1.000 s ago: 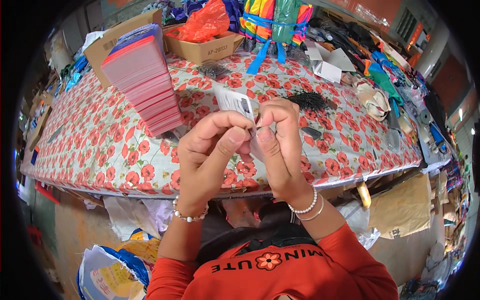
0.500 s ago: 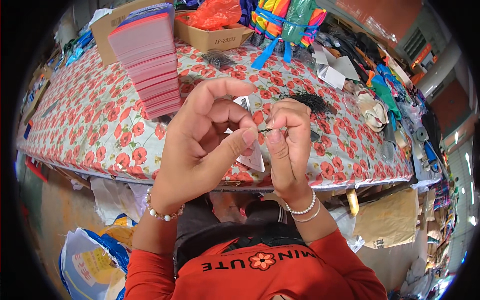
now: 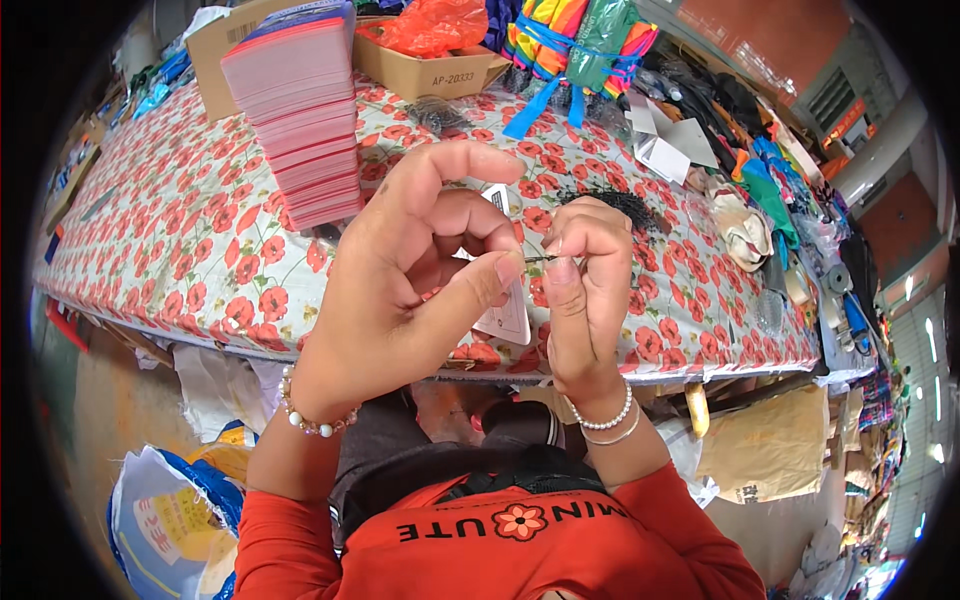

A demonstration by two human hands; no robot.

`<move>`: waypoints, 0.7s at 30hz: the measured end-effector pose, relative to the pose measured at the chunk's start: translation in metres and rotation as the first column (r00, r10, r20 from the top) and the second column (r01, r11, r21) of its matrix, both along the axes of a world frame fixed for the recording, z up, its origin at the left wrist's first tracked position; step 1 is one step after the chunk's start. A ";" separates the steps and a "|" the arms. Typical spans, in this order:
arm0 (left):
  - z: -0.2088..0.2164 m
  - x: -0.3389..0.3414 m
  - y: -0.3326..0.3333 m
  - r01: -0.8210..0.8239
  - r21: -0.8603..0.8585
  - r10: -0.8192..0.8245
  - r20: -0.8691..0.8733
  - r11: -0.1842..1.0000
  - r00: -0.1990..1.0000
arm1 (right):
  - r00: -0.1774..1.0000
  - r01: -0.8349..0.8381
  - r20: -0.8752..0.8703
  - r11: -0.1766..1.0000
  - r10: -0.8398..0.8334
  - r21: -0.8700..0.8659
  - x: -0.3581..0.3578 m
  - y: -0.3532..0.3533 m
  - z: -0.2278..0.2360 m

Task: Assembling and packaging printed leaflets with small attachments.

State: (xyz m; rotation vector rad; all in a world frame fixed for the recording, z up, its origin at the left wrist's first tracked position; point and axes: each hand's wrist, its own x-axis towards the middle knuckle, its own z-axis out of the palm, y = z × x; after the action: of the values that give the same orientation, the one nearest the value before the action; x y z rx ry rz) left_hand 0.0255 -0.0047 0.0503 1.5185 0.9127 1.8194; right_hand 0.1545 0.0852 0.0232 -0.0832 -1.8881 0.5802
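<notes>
Above the table's near edge, my left hand [image 3: 415, 275] pinches one end of a short, thin dark cord [image 3: 541, 259] between thumb and forefinger. The other end is pinched by the thumb and fingers of my right hand [image 3: 588, 290], so the cord spans the small gap between them. Behind the left fingers a pale card [image 3: 512, 318] shows in part; whether that hand holds it or it lies on the table I cannot tell. Beyond my right hand lies a loose heap of thin black cords [image 3: 618, 207].
A flowered cloth covers the table [image 3: 220, 265]. A tall stack of pink-edged cards [image 3: 305, 140] stands at left, near a cardboard box [image 3: 440, 76] holding a red plastic bag. A bundle of rainbow-coloured fabric [image 3: 575, 50] and folded white card [image 3: 662, 145] lie farther back.
Both hands have shifted very slightly to the right, still pinching the dark cord. The view has tilted a little; the things on the table look unmoved.
</notes>
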 end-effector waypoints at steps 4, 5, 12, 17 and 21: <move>0.000 0.000 0.001 0.000 -0.006 0.000 -0.020 1.000 1.000 | 1.000 -0.002 0.000 1.000 0.002 -0.014 0.001 0.003 0.000; 0.001 0.001 0.002 0.001 -0.007 -0.001 -0.018 1.000 1.000 | 1.000 0.001 0.001 1.000 -0.001 -0.004 0.002 0.003 0.000; 0.007 0.000 0.002 -0.030 -0.015 0.027 -0.177 0.999 0.984 | 0.994 0.079 0.064 0.989 -0.087 0.126 0.007 0.003 0.006; 0.024 0.006 -0.005 -0.181 -0.018 0.152 -0.458 0.983 0.876 | 0.965 0.123 0.197 0.960 -0.176 0.253 0.014 0.005 0.017; 0.016 0.011 0.007 -0.258 0.063 0.252 -0.523 0.964 0.815 | 0.938 0.121 0.293 0.966 -0.187 0.230 0.015 0.010 0.018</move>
State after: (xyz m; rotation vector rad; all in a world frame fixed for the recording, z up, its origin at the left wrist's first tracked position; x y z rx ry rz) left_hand 0.0364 0.0020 0.0665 2.0201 1.4435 1.5763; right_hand 0.1694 0.0952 0.0415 -0.1948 -2.2173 0.2676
